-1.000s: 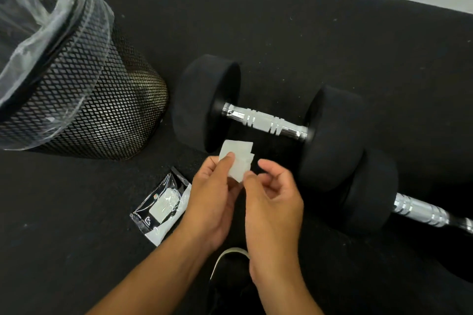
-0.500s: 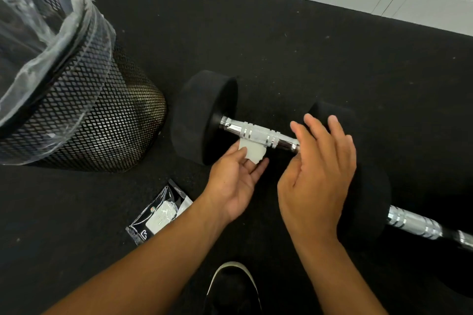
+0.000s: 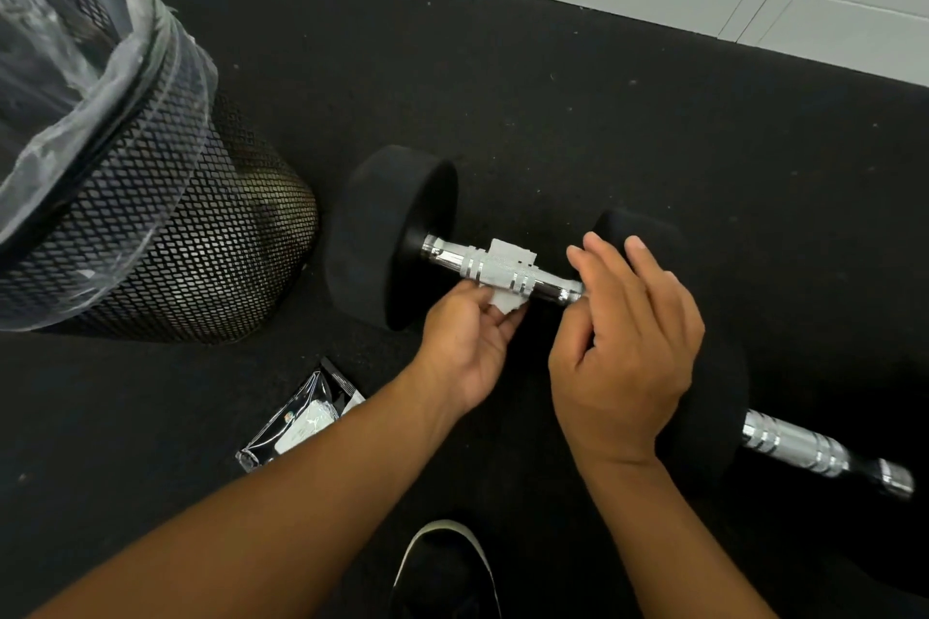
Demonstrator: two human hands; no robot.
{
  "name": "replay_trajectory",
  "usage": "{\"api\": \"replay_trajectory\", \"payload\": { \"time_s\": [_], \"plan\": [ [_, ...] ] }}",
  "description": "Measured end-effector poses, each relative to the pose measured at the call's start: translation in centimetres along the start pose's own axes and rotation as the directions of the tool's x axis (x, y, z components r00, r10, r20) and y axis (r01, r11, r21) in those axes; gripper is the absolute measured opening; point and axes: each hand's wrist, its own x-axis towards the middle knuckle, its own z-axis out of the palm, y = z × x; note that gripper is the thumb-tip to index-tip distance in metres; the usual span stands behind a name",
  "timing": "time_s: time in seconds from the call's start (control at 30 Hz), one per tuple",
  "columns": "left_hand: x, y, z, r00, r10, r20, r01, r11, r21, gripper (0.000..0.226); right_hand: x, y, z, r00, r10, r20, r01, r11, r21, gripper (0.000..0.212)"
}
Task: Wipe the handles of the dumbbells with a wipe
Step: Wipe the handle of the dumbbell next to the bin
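Dumbbells: First Handle Just Begun, Second Untouched

Dumbbells lay on the black floor, the nearer dumbbell (image 3: pixel 392 236) directly ahead of the hands and the second dumbbell (image 3: pixel 714 397) just right of them. The left hand (image 3: pixel 465 342) made the working grip, its fingers and thumb pinching the lower edge of the white wipe (image 3: pixel 505 266). From that pinch the wipe ran up behind the chrome handle (image 3: pixel 502 269), showing above and below the bar at its knurled middle. Just right of the grip, the right hand (image 3: pixel 623 342) rested on the inner weight with fingers loosely spread, holding nothing; it seemed to steady the dumbbell.

Judging by this, wiping had only started: the wipe touched one short stretch, and the bare ends either side of the grip were left to do. The second handle (image 3: pixel 799 447), well right of the grip, looked unwiped. A torn wipe packet (image 3: pixel 301 417) lay below-left of the grip, a mesh bin (image 3: pixel 151 236) further left.
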Motion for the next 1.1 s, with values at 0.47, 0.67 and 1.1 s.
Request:
{"api": "replay_trajectory", "payload": {
  "time_s": [0.47,0.67,1.1],
  "plan": [
    [-2.7,-2.5,0.4,0.998,-0.040,0.058,0.040,0.999,-0.004,0.039,-0.1,0.2,0.6,0.998,-0.021,-0.065,0.020,1.000,-0.014,0.031],
    [-1.3,-1.5,0.6,0.993,-0.079,0.084,0.078,0.997,0.007,0.036,-0.3,0.2,0.6,0.997,-0.029,-0.077,0.027,0.999,-0.022,0.031],
    [-1.3,-1.6,1.0,0.989,-0.091,0.119,0.087,0.996,0.033,0.029,-0.3,0.4,0.7,0.997,-0.033,-0.074,0.032,0.999,-0.023,0.030]
  ]
}}
